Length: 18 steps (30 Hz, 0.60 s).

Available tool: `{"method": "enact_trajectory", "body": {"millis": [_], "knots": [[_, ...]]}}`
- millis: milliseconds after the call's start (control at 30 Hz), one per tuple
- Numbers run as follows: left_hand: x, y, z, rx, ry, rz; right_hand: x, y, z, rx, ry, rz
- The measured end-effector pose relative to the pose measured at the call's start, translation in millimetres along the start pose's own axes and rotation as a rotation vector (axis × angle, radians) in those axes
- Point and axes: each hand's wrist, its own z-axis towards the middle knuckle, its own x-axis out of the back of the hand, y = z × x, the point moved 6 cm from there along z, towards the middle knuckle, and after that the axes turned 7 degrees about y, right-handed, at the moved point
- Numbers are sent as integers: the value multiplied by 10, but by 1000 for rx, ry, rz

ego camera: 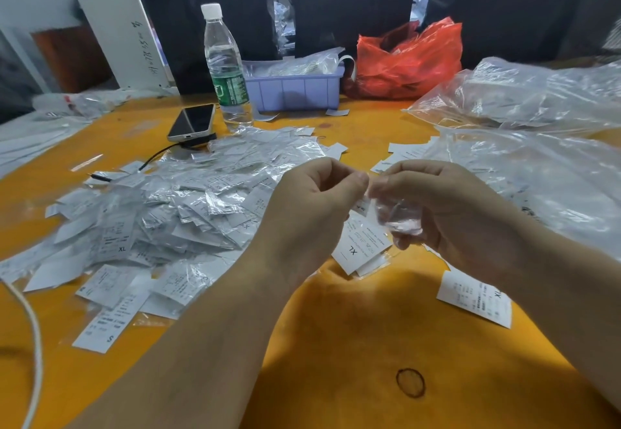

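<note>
The left hand pinches the top edge of a small clear bag between thumb and forefinger. The right hand curls its fingers round the bag's other side, and the bag hangs between the two. Just beneath them is an XL tag, perhaps lying loose on the tabletop. A pile of bagged tags lies left of the left hand, with a bottle beyond it.

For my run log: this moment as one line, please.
left hand pinches small clear bag | right hand holds it | white tag between hands | bagged tags piled on table
</note>
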Motion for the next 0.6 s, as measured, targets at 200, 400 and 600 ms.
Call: {"method": "enact_trajectory", "body": {"millis": [200, 400, 600], "knots": [[46, -8, 9, 11, 60, 14, -24, 18, -32, -22, -52, -50], [155, -53, 46, 63, 160, -10, 18, 13, -2, -16, 11, 16], [19, -23, 11, 75, -35, 29, 231, -54, 38, 68, 273, 133]]}}
